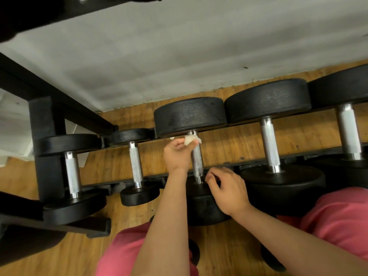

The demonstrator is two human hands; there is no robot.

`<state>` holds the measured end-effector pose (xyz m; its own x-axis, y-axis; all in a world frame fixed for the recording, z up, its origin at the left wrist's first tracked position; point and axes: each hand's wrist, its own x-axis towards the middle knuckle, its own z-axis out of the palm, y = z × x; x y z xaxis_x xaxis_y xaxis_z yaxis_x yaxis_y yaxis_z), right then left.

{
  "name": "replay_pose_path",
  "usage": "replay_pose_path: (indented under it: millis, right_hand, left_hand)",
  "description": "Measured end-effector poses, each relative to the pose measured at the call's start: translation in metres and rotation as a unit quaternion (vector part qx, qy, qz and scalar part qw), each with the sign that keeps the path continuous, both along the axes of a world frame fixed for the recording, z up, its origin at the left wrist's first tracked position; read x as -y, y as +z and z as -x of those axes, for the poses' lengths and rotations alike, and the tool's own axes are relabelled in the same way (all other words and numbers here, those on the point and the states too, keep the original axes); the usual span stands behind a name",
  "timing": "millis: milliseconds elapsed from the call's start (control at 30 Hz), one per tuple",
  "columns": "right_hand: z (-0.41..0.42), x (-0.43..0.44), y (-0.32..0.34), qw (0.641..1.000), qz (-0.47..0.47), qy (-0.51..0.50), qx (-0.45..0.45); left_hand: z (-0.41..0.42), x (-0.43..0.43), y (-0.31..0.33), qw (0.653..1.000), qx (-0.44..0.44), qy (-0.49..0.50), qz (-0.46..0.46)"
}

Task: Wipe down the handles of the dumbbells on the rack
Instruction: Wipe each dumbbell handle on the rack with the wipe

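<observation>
Dumbbells point(190, 114) in a row on a black rack point(47, 120) above a wooden floor point(235, 140). Left hand point(176, 154) pinches a white cloth point(191, 140) against the far end of the middle dumbbell's knurled handle point(197, 163). Right hand point(227, 188), fingers loosely curled and holding nothing, rests on that dumbbell's near head point(205, 210).

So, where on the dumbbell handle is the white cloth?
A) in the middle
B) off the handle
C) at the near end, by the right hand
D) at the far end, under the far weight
D: the left hand pinches the white cloth against the far end of the handle, below the far weight.
</observation>
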<state>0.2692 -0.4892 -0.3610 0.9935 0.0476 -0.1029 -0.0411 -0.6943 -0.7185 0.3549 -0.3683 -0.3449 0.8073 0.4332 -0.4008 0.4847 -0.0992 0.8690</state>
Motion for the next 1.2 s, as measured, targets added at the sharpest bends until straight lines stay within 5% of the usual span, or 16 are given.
replay_pose_path:
  millis: [367,800,1200]
  right_hand:
    - [0.0,-0.001,-0.001,1.0,-0.008,0.0,0.004]
    - [0.0,-0.001,-0.004,0.999,-0.005,0.002,0.032]
    - [0.001,-0.001,-0.007,0.999,-0.003,-0.004,0.048]
  left_hand:
    - [0.0,0.005,0.001,0.999,-0.009,-0.027,0.02]
    - [0.016,0.025,0.012,0.993,0.075,0.077,0.044]
    - [0.014,0.033,-0.005,0.97,0.116,0.116,-0.179]
